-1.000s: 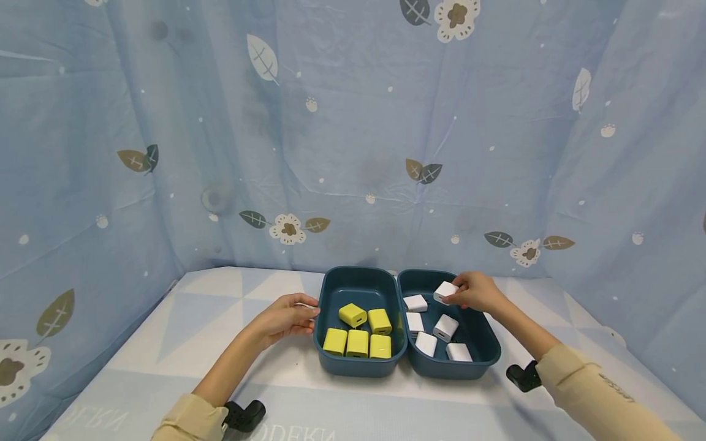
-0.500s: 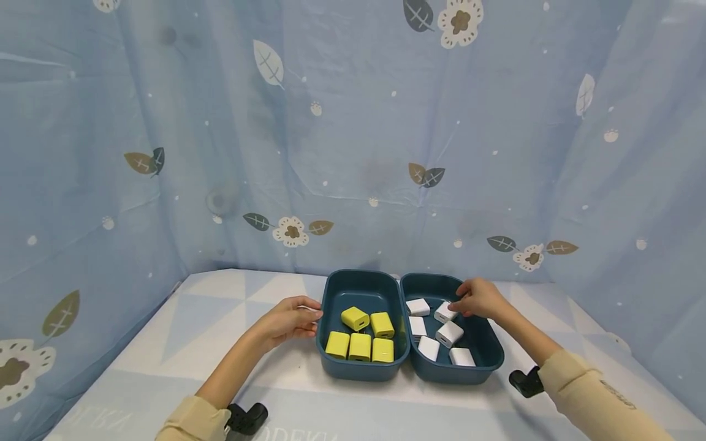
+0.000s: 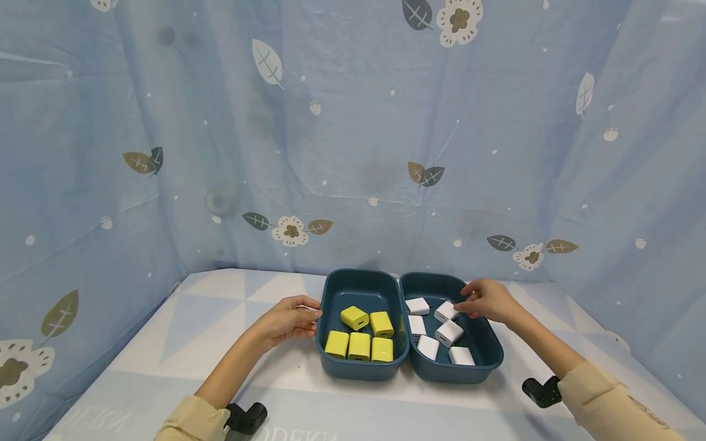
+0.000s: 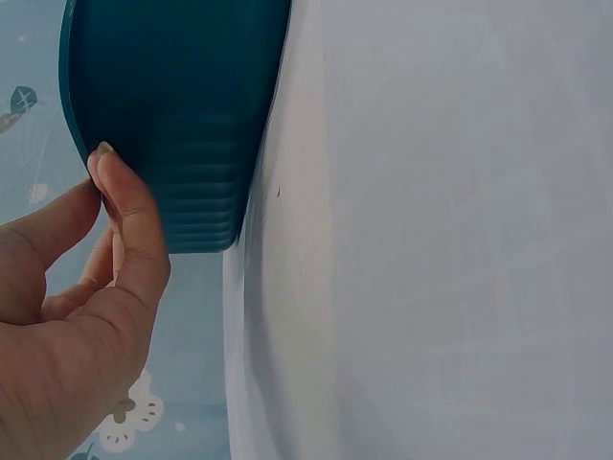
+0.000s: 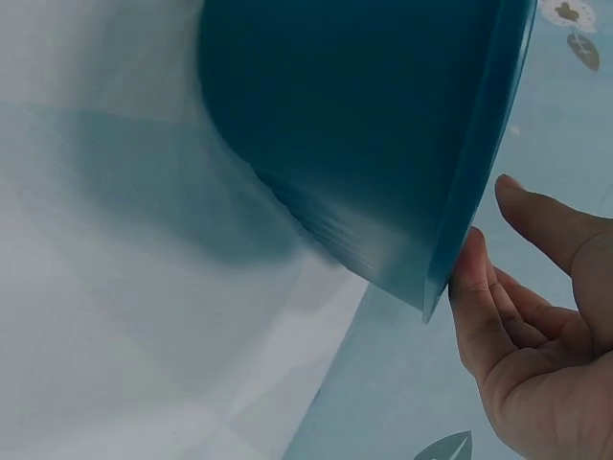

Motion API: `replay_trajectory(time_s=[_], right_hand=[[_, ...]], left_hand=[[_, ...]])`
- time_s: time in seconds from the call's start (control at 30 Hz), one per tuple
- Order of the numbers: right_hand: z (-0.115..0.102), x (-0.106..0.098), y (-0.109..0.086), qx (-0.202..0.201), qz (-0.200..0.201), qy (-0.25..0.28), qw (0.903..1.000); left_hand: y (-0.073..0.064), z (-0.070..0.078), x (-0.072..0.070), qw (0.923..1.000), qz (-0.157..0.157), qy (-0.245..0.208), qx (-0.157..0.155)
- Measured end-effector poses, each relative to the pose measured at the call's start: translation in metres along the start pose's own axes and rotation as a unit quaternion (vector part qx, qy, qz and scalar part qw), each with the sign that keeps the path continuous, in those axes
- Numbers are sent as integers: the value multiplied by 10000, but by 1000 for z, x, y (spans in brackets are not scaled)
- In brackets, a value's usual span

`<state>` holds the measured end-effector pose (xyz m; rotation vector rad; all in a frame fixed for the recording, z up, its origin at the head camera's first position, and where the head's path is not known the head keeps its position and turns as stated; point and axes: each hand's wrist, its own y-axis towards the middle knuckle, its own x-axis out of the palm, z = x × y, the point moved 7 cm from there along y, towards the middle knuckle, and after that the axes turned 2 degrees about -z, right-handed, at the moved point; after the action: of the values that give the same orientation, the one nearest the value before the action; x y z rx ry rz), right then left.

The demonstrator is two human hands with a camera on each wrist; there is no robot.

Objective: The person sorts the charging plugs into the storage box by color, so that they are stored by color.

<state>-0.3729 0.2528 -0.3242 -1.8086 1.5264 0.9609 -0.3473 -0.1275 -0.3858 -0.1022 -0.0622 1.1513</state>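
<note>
Two dark blue bins stand side by side in the head view. The left bin holds several yellow charger plugs; the right bin holds several white charger plugs. My right hand is over the right rim of the right bin, its fingertips close beside a white charger plug lying inside. In the right wrist view, thumb and fingers are spread apart with nothing between them. My left hand has loosely bent fingertips right at the left bin's outer rim, also seen in the left wrist view.
A pale patterned cloth covers the table. Behind it hangs a blue curtain printed with leaves and flowers. A black wrist device sits by the left sleeve, another black wrist device by the right sleeve.
My right hand lowered a white charger plug into the right bin, let go of it and drew slightly back to the right. The left hand stays at the left bin's rim.
</note>
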Motion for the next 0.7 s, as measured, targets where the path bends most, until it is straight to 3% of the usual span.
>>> replay_trajectory(time_s=[0.7], right_hand=[[-15, 7, -52, -515, -249, 516, 9970]], left_hand=[[-2, 1, -3, 10000, -21, 0, 4]])
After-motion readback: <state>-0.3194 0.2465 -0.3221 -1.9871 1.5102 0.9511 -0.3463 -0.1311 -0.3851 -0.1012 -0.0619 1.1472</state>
